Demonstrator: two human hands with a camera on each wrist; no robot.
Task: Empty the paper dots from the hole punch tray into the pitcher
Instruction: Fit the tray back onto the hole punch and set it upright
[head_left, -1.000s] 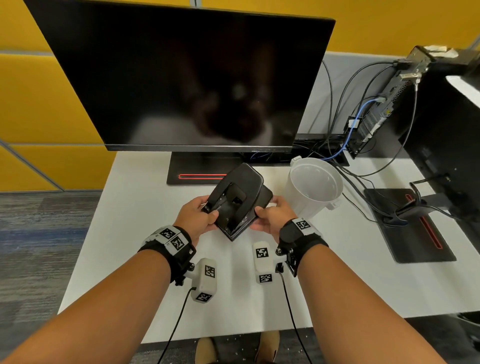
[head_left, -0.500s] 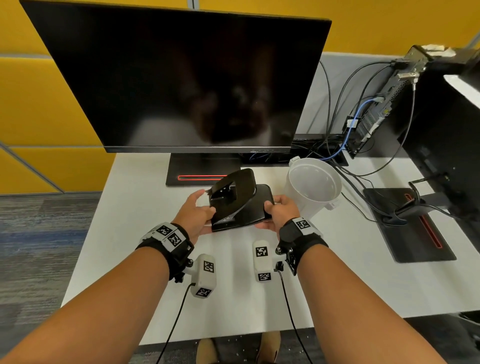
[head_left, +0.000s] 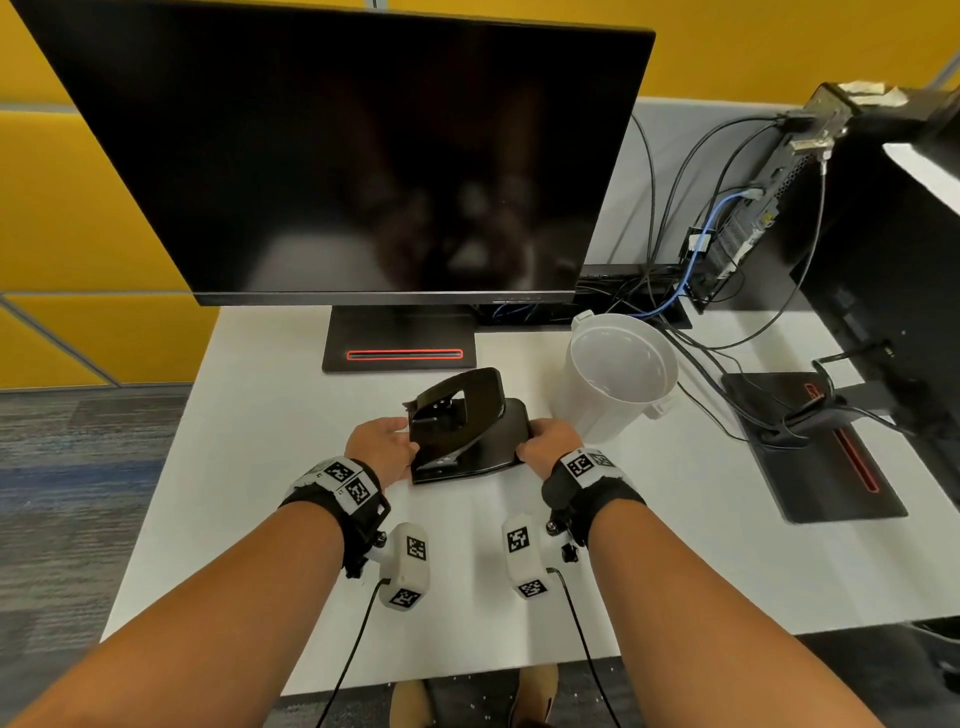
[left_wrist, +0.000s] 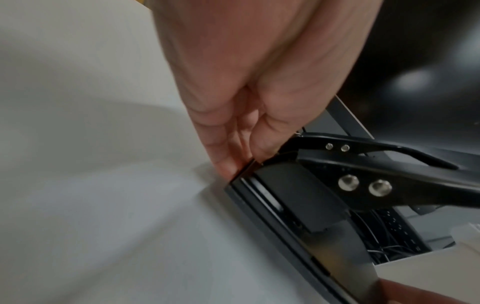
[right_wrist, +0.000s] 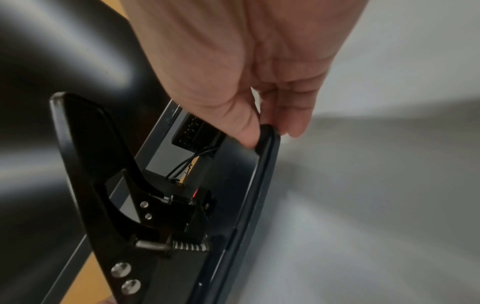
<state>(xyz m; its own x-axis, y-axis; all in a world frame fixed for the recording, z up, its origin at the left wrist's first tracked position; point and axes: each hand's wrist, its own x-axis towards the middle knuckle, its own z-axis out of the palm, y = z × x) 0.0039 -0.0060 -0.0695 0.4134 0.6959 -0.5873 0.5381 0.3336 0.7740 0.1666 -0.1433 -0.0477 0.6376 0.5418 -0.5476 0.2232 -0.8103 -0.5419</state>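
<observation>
Black metal hole punch (head_left: 465, 434) is pinched at both ends by the fingers of the left hand (head_left: 382, 449) and right hand (head_left: 548, 441); tipping it short of the white plastic pitcher (head_left: 615, 382) beyond the right fingers would likely scatter dots onto the surface (head_left: 260, 467).

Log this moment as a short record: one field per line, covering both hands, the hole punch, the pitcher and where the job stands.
left hand: grips the left end of the hole punch, fingertips at its base edge
right hand: pinches the right end of the base
hole punch: black, lever side up, low over or on the white table; which one is unclear
pitcher: white, upright, open, right of the punch, no dots visible inside
monitor: dark, behind the punch
progress: tray not yet over the pitcher
</observation>
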